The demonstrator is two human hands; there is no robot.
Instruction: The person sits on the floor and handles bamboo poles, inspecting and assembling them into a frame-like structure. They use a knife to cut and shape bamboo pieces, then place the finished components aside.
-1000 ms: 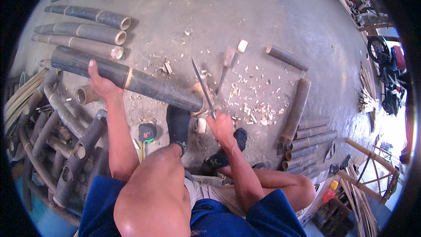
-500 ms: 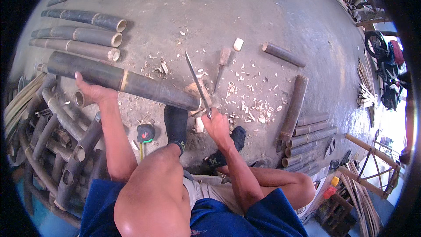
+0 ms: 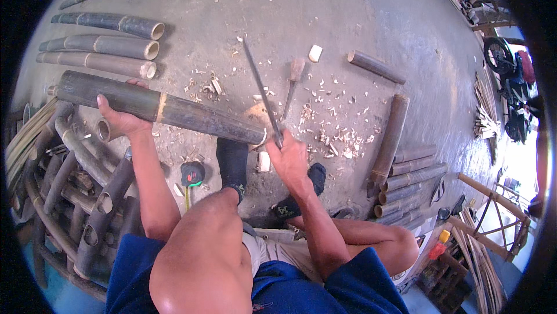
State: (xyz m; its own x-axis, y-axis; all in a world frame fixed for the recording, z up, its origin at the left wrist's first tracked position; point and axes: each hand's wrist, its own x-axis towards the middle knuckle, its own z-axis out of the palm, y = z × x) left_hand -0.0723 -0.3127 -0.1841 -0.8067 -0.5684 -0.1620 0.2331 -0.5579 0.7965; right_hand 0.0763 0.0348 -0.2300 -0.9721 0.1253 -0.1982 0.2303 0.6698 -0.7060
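Observation:
A thick dark bamboo pole (image 3: 203, 119) slants across in front of me, its right end near my raised foot. My left hand (image 3: 129, 121) is closed around it left of the pale node ring, thumb on the near side and fingertips showing past the far edge. In my right hand (image 3: 290, 160) is a long, narrow-bladed knife (image 3: 259, 85), its blade pointing up and away from me. The lower blade lies against or just beside the pole's pale cut end; which of the two I cannot tell. The knife's handle is hidden in my fist.
Pale shavings (image 3: 342, 140) litter the concrete floor. A wooden-handled chisel-like tool (image 3: 297, 70) lies beyond the knife. A tape measure (image 3: 192, 173) sits by my leg. Several bamboo poles (image 3: 110, 46) lie at far left, shorter pieces (image 3: 415, 177) at right, and a bamboo stack (image 3: 96, 221) rises at near left.
The knife's blade has swung slightly left and its face looks darker. My left fingertips now show over the pole's far edge, and the pole has shifted a little to the left.

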